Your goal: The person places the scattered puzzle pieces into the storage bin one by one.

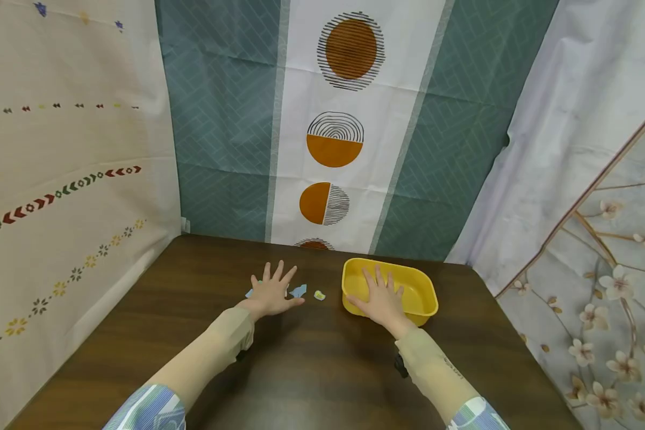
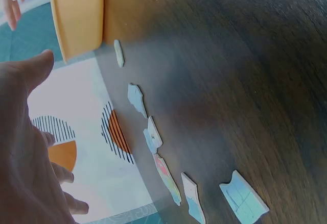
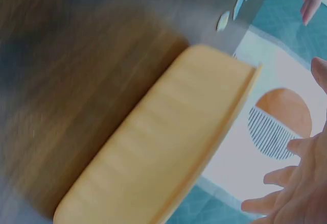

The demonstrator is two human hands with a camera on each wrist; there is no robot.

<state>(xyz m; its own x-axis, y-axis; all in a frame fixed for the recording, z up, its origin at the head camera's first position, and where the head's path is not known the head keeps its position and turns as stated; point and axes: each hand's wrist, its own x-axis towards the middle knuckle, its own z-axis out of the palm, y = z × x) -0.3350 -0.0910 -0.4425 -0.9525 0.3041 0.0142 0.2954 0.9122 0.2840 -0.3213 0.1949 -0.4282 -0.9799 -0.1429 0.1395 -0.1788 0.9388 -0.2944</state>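
Note:
With fingers spread, my left hand [image 1: 269,296] hovers over several small flat cut-out pieces on the table. One light blue piece [image 1: 298,291] and a small yellow-green piece [image 1: 319,295] show to its right in the head view. More pieces, such as a squarish pale blue piece [image 2: 244,197] and a pinkish one [image 2: 167,178], lie in a loose row in the left wrist view. My right hand [image 1: 383,303], also spread, is above the near left side of a yellow plastic tub [image 1: 432,303]. Neither hand holds anything.
The dark wooden table [image 1: 301,370] reaches back to a teal and white curtain [image 1: 223,119]. Patterned cloth [image 1: 75,197] hangs at the left, and a floral curtain [image 1: 596,286] hangs along the right edge.

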